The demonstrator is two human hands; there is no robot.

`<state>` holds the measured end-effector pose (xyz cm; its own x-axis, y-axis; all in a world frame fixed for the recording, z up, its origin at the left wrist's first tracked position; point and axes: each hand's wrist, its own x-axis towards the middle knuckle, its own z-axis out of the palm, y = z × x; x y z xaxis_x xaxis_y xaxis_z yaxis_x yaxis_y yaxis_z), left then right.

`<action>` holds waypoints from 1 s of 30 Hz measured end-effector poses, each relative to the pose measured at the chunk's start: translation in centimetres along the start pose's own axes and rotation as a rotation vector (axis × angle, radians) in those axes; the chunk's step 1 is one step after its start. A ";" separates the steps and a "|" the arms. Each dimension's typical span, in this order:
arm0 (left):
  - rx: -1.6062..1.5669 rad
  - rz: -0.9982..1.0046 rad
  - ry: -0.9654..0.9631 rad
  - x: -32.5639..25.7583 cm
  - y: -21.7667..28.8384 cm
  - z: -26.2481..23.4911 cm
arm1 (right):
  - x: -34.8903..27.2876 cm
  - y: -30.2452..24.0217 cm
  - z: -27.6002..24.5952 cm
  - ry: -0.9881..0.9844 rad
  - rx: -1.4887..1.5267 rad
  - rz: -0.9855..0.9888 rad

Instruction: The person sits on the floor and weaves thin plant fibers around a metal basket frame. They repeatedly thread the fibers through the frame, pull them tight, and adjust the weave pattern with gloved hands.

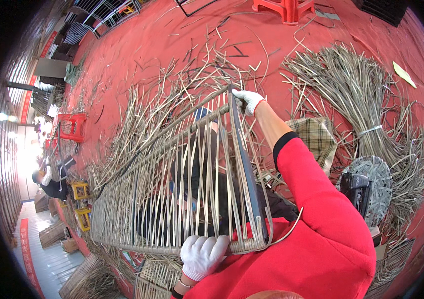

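Note:
I hold a large metal frame [246, 169] tilted over my lap, with many pale rattan strips [172, 189] strung across it. My left hand [203, 255], in a white glove, grips the woven lower edge of the frame near its corner. In a matching white glove, my right hand [247, 101] grips the far top corner, the red sleeve stretching up to it. Loose strip ends stick out past the top of the frame.
A tied bundle of rattan strips [361, 94] lies on the red floor [137, 45] at right, with a grey coil of flat strip [377, 180] and a checked cloth [317, 137] nearby. Red stools [284, 7] [72, 127], yellow crates [80, 190], woven panels [157, 276] and another person [47, 182] surround me.

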<state>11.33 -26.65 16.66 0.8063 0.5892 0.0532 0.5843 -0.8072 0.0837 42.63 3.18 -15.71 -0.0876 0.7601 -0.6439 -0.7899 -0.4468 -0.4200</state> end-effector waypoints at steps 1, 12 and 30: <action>-0.005 0.002 -0.003 -0.1 0.1 -0.1 | -0.3 0.0 0.2 0.021 0.015 -0.005; -0.037 -0.038 -0.014 0.6 0.3 -0.6 | 2.4 -0.3 0.7 0.023 -0.078 -0.063; -0.204 0.046 0.243 20.3 -10.4 9.2 | -29.2 5.7 -3.1 0.024 -0.961 -0.426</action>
<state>22.42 -6.63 7.66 0.7717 0.5633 0.2954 0.4971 -0.8239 0.2722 42.57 -22.98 -1.29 0.1048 0.9377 -0.3313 0.0626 -0.3387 -0.9388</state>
